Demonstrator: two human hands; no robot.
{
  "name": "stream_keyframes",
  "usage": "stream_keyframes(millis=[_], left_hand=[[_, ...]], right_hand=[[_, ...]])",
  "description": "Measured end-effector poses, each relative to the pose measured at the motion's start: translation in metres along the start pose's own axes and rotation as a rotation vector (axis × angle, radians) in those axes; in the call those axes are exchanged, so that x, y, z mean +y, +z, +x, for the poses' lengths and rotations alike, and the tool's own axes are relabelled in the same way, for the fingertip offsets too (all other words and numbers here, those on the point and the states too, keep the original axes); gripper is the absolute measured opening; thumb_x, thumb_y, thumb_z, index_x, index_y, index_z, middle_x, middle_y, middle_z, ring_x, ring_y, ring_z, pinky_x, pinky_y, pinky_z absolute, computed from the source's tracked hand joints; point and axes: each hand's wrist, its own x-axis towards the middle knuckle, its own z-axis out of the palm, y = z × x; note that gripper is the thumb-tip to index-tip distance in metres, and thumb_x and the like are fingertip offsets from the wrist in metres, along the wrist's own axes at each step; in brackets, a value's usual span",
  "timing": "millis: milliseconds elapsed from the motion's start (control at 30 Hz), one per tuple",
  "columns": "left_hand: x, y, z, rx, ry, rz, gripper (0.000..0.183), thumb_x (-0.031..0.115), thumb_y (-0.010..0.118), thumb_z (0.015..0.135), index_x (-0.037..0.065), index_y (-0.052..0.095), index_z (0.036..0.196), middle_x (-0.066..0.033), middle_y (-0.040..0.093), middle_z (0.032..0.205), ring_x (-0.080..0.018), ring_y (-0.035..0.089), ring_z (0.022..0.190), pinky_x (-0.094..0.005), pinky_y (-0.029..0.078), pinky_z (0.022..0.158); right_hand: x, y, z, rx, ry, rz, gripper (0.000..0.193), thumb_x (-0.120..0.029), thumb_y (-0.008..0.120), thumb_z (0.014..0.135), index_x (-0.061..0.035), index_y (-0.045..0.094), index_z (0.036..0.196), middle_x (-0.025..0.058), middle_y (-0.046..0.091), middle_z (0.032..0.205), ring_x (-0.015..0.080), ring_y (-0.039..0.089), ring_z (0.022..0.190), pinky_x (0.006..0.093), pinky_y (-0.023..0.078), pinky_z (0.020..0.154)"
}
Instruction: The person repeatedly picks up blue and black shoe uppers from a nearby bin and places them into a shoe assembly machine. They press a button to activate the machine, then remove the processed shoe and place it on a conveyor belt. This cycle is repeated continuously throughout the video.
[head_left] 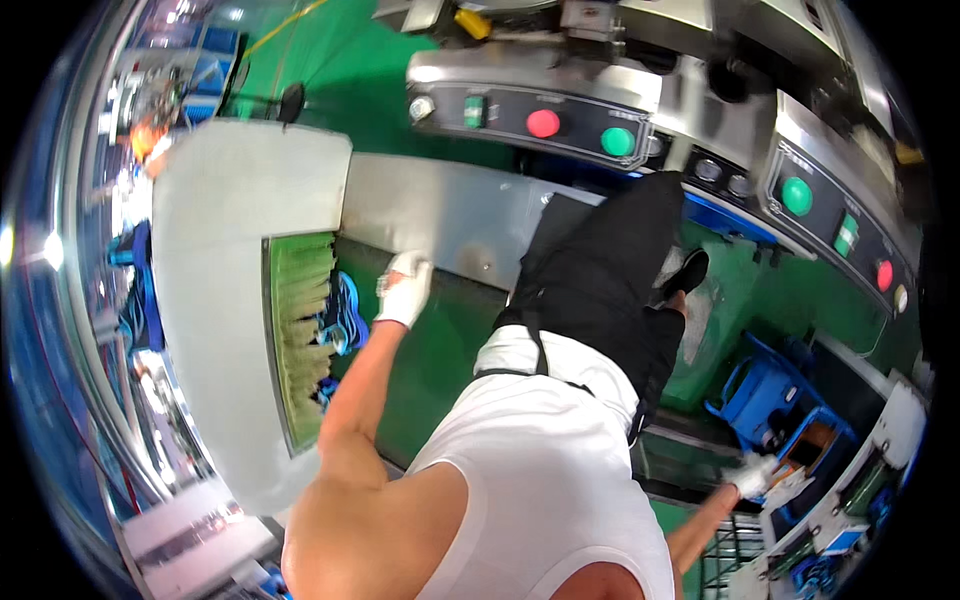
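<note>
My left hand [405, 290], in a white glove, hangs over the dark green floor strip beside a pale metal housing [215, 300]. Its fingers are curled in; whatever they hold, if anything, is hidden. Close by, a fringed green curtain [300, 335] covers the housing's opening, and blue-and-black shoe-like pieces [345, 315] show at its edge. Far out to the right is my right hand [752, 475], also gloved in white. Motion smears its fingers, so their state is unclear. It is nearest to a blue plastic stool or crate [775, 395] and a brown tray-like piece [808, 445].
Ahead stands a metal machine with control panels [540, 120] carrying red and green buttons. A second angled panel [830, 200] is at the right. A low metal plate [440, 215] joins the housing to the machine. A green wire rack [730, 550] stands at the lower right.
</note>
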Motion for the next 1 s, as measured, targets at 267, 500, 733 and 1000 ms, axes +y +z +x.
stream_keyframes(millis=[267, 500, 733, 1000], left_hand=[[-0.239, -0.122, -0.012, 0.052, -0.840, 0.321, 0.060, 0.055, 0.063, 0.096, 0.010, 0.066, 0.134, -0.0235, 0.068, 0.136, -0.0439, 0.065, 0.125, -0.0515, 0.049, 0.108], [-0.250, -0.057, -0.018, -0.311, -0.864, 0.539, 0.070, 0.062, 0.078, 0.082, 0.011, 0.072, 0.129, -0.0136, 0.071, 0.136, -0.0347, 0.068, 0.125, -0.0530, 0.052, 0.103], [-0.153, -0.050, -0.023, -0.297, -0.705, 0.117, 0.083, 0.059, 0.081, 0.078, -0.002, 0.065, 0.132, -0.0260, 0.071, 0.130, -0.0416, 0.068, 0.121, -0.0494, 0.053, 0.105], [0.068, -0.091, 0.044, -0.338, 0.231, -0.754, 0.090, 0.026, 0.091, 0.069, -0.007, 0.055, 0.144, -0.0238, 0.067, 0.136, -0.0338, 0.063, 0.128, -0.0449, 0.049, 0.109]], right_hand=[[-0.126, 0.152, -0.169, -0.763, -0.188, 0.023, 0.070, -0.034, 0.071, 0.104, -0.0019, 0.042, 0.159, 0.0156, 0.056, 0.147, 0.0251, 0.065, 0.121, 0.0394, 0.061, 0.093], [-0.254, 0.165, -0.207, -0.997, -0.493, -0.206, 0.065, -0.031, 0.067, 0.106, 0.0001, 0.044, 0.158, 0.0160, 0.052, 0.155, 0.0232, 0.063, 0.126, 0.0359, 0.060, 0.096], [-0.326, 0.180, -0.352, -1.277, -0.611, -0.044, 0.056, -0.019, 0.064, 0.107, 0.0018, 0.046, 0.155, 0.0174, 0.051, 0.156, 0.0272, 0.062, 0.130, 0.0404, 0.057, 0.102], [-0.342, 0.235, -0.486, -2.212, 0.038, 0.118, 0.055, -0.035, 0.054, 0.110, 0.0065, 0.053, 0.146, 0.0152, 0.068, 0.137, 0.0235, 0.070, 0.117, 0.0367, 0.052, 0.107]])
